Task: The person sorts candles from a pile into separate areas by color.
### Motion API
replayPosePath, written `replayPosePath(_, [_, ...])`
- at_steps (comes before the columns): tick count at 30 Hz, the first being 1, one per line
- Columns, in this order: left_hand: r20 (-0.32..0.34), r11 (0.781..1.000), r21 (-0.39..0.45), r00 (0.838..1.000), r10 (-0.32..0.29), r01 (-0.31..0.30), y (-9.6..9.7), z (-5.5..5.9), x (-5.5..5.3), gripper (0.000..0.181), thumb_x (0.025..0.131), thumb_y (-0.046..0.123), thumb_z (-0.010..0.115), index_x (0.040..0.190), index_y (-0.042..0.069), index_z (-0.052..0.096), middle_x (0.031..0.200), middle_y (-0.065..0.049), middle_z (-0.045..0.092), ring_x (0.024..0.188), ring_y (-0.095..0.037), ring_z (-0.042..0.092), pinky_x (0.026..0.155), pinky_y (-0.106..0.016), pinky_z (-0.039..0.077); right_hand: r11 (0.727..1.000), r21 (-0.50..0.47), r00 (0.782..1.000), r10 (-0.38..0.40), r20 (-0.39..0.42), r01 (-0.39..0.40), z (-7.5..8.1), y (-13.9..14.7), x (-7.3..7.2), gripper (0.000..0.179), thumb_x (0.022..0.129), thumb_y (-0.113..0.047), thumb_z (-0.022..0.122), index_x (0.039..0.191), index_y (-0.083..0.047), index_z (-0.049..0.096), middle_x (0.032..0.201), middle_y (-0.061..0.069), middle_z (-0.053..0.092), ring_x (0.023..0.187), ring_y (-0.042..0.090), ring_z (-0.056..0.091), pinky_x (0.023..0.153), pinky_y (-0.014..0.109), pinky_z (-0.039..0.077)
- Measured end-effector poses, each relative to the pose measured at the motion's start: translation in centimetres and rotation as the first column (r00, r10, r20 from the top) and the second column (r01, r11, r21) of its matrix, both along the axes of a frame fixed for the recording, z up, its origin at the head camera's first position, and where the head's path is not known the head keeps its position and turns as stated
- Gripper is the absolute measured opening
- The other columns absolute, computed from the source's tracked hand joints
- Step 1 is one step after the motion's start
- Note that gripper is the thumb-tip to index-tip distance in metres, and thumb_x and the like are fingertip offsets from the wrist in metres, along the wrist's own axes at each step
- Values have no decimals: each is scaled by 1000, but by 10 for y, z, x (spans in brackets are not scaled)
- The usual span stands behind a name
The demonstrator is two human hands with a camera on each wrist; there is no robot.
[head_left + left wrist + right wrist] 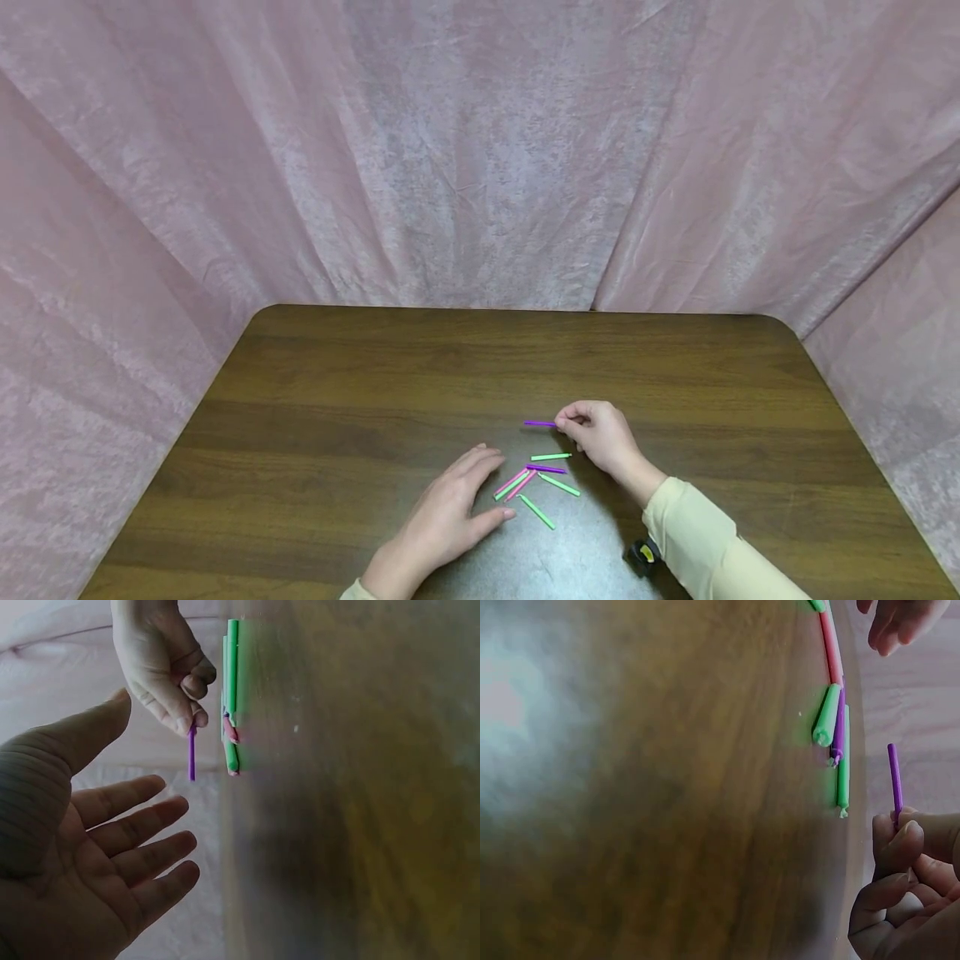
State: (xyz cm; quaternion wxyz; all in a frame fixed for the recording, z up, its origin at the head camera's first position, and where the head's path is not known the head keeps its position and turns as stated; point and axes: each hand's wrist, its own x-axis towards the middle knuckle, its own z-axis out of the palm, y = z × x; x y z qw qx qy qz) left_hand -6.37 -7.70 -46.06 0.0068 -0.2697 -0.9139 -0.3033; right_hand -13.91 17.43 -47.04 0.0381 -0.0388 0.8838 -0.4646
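Note:
My right hand (603, 435) pinches one end of a thin purple candle (538, 423) between thumb and fingertips, raised above the table. Its free end points left in the head view. Under and in front of it lies a loose group of candles: a green candle (551, 457), a second purple candle (549, 468), pink candles (512, 481), and more green ones, such as the candle (537, 512) nearest me. Small wick ends show in the right wrist view. Left of the group, my left hand (450, 510) holds nothing, thumb and fingers apart.
The candles lie on a brown wood-grain table (360, 375) with rounded far corners. Pink velvety curtains (480, 167) hang behind it and at both sides. A small black device (641, 557) with a yellow mark sits at my right wrist.

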Motion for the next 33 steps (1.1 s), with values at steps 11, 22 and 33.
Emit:
replayPosePath(11, [-5, 995, 88, 999, -42, 43, 7, -3, -9, 42, 82, 24, 78, 118, 6, 66, 118, 1, 63, 117, -18, 56, 100, -36, 43, 999, 51, 1000, -1, 10, 1, -1, -4, -11, 6, 88, -11, 70, 83, -9, 73, 70, 0, 66, 52, 8, 54, 53, 27, 44])
replayPosePath(22, [7, 993, 100, 998, -65, 64, 12, -4, -18, 30, 84, 18, 76, 109, 4, 70, 107, 0, 67, 103, -17, 60, 93, -34, 47, 995, 103, 1000, -2, 8, 1, 0, -8, -21, 6, 86, -12, 72, 82, -9, 74, 70, -3, 66, 51, 8, 54, 59, 28, 44])
replayPosePath(33, [41, 994, 85, 996, -74, 70, 15, -4, -28, 21, 87, 19, 74, 104, 7, 72, 101, 2, 68, 98, -14, 61, 91, -33, 46, 979, 205, 1000, 3, -25, 2, -1, -12, -29, 6, 85, -16, 74, 79, -15, 75, 82, -4, 71, 86, 19, 64, 80, 39, 47])
